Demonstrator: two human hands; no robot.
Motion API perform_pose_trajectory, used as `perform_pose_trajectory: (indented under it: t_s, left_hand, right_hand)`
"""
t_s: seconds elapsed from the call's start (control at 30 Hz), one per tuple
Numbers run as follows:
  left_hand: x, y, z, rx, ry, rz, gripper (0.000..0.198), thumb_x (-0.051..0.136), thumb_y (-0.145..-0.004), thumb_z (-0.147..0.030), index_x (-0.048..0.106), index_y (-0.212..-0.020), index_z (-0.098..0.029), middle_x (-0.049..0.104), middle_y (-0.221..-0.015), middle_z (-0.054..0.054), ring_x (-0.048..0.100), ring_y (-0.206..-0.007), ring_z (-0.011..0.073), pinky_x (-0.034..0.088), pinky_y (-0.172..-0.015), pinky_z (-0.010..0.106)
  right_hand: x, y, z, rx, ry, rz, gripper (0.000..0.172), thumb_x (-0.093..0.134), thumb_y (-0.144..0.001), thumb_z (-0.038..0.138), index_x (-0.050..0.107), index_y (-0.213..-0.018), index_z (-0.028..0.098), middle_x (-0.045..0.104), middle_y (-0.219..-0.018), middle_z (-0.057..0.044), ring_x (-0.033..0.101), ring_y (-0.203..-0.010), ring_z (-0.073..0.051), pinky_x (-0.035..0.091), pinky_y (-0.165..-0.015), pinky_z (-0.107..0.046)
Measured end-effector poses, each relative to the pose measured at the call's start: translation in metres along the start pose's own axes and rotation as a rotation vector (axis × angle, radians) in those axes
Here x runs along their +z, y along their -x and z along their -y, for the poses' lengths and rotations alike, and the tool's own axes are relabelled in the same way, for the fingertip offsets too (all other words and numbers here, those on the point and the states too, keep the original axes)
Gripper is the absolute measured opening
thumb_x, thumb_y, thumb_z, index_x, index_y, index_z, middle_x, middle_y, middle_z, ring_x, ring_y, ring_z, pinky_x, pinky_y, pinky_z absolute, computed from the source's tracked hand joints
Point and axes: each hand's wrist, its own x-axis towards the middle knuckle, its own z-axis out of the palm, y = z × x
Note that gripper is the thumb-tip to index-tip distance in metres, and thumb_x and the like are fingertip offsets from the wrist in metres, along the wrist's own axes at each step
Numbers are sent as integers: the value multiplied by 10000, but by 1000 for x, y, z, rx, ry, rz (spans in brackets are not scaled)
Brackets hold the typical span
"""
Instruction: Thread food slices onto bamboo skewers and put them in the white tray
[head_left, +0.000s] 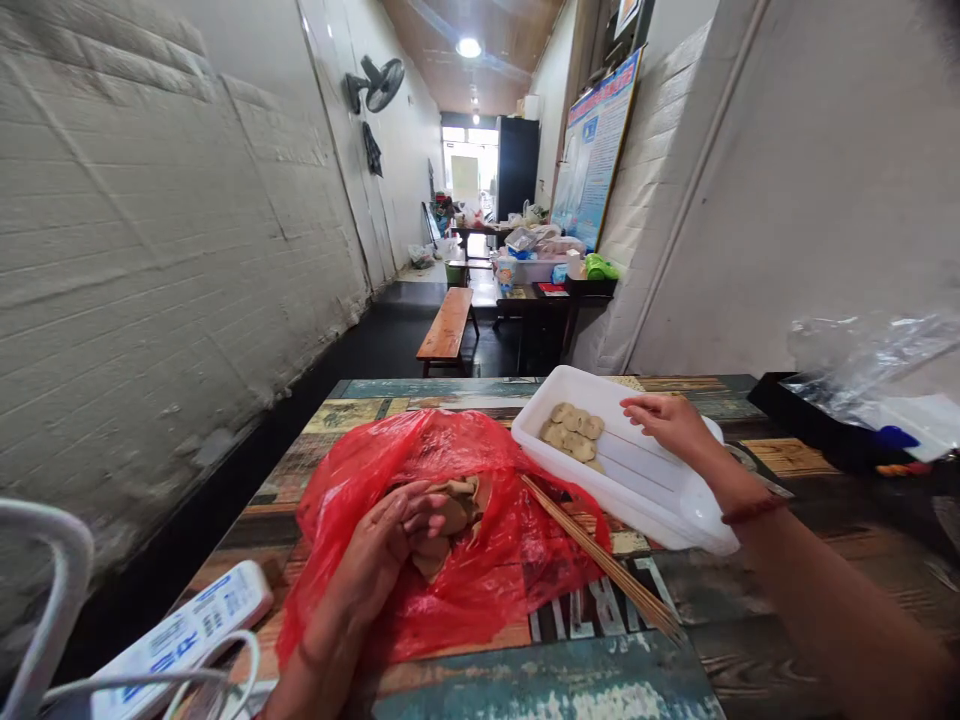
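Observation:
My left hand (386, 530) is over an opened red plastic bag (337, 500), palm turned inward and fingers loosely curved, with nothing visible in it. Beside its fingertips, flat tan food slices (457, 510) lie in the bag's mouth. Above the far right side of a white plastic tray (622, 510) is my right hand (667, 420), its fingers stretched out to the left, seemingly holding nothing. Inside the tray, tan slices (574, 432) sit at the left end, with thin sticks running from them. A bundle of bamboo skewers (600, 555) rests across the bag's right edge.
A white power strip (187, 635) with cables lies at the table's left front. On the right, a black tray (817, 425) holds clear plastic wrapping. Beyond the table are a wooden bench (448, 325) and another table (525, 293) piled with goods.

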Motion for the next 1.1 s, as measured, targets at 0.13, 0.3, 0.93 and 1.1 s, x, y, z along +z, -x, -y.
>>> perform_pose_trajectory:
  t_s: [0.13, 0.3, 0.93, 1.1]
  left_hand:
    - [-4, 2, 2, 64, -10, 24, 351, 657, -758, -344, 632, -1040, -136, 679, -946, 120, 627, -739, 174, 507, -684, 293]
    - [-6, 4, 6, 111, 2, 113, 299, 632, -788, -323, 643, -1006, -120, 668, -958, 124, 614, -738, 161, 490, -677, 279]
    - [-7, 5, 16, 63, -36, 153, 435, 715, -693, -407, 613, -1003, -119, 687, -875, 120, 627, -660, 153, 401, -495, 203]
    - [-8, 3, 17, 74, -51, 157, 453, 714, -689, -419, 600, -1008, -118, 685, -861, 115, 626, -658, 153, 388, -481, 191]
  right_hand:
    - [7, 52, 46, 14, -408, -66, 344, 446, -894, 428, 669, -1065, 230, 721, -914, -80, 665, -758, -209, 536, -597, -307]
    - [57, 124, 87, -188, -340, 146, 314, 445, -906, 358, 679, -1056, 212, 692, -1023, -72, 639, -944, -234, 514, -832, -378]
    - [124, 153, 82, -138, 152, -132, 379, 377, -908, 232, 581, -1226, 203, 624, -1132, -88, 576, -1019, -239, 445, -912, -398]
    - [123, 150, 81, -97, 225, -96, 364, 370, -925, 256, 576, -1221, 203, 631, -1095, -97, 577, -1005, -244, 444, -884, -388]
